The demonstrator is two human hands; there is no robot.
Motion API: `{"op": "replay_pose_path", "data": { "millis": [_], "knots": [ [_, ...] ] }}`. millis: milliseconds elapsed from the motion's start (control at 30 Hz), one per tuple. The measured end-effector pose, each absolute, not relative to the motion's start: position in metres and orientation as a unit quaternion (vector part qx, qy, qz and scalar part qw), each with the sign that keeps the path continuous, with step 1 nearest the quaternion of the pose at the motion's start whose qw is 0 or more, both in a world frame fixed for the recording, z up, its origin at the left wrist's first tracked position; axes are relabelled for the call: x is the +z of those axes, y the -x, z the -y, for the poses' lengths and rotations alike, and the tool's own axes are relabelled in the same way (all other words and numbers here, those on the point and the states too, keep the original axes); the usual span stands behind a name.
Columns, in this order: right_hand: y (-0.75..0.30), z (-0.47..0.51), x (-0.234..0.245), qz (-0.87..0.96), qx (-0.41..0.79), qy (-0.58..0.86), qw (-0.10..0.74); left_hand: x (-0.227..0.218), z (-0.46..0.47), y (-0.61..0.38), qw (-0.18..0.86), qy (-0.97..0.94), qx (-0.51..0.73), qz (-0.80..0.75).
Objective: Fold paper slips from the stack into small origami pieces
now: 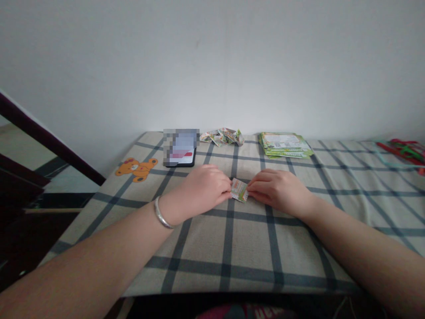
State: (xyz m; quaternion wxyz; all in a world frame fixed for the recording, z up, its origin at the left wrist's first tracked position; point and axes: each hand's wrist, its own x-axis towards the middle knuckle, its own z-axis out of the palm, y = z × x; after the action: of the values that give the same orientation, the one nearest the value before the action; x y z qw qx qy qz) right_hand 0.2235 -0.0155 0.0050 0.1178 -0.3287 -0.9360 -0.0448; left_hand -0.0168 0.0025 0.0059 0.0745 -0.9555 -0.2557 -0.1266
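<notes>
A small folded piece of printed paper (239, 189), white with green and orange, lies between my hands just over the checked tablecloth. My left hand (207, 188), with a silver bangle at the wrist, pinches its left edge. On the opposite edge, the fingertips of my right hand (279, 189) are closed as well. Behind them, near the wall, sit several folded paper pieces (222, 136) with similar print. To their right is a stack of flat green-and-white printed sheets (285, 145).
A phone (182, 148), partly blurred out, lies behind my left hand. Left of it is an orange bear cutout (136, 169). Red and green items (407, 153) rest at the far right. A white wall (232, 66) bounds the table's back; dark railings (49, 137) stand left.
</notes>
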Motion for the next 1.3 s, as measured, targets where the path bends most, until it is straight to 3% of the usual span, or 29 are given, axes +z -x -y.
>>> {"op": "replay_pose_path", "data": {
  "millis": [267,567,767,1067,1300],
  "knots": [
    [-0.2226,0.0163,0.0051,0.938,-0.083,0.317,0.116,0.0066,-0.0019,0.0161,0.073,0.953,-0.132,0.263],
    [-0.2266,0.0132,0.0037,0.929,-0.025,0.335,0.156,0.0010,-0.0038,0.0136,0.095,0.948,-0.140,0.270],
    [-0.2238,0.0149,0.0045,0.932,-0.051,0.328,0.147,-0.0009,-0.0030,0.0115,0.100,0.944,-0.145,0.280],
    [-0.2244,0.0143,0.0033,0.929,-0.024,0.338,0.148,-0.0014,-0.0033,0.0116,0.045,0.939,-0.149,0.306],
    [-0.2209,0.0169,0.0031,0.918,-0.094,0.363,0.129,0.0007,-0.0030,0.0117,0.024,0.941,-0.153,0.301]
  ]
}}
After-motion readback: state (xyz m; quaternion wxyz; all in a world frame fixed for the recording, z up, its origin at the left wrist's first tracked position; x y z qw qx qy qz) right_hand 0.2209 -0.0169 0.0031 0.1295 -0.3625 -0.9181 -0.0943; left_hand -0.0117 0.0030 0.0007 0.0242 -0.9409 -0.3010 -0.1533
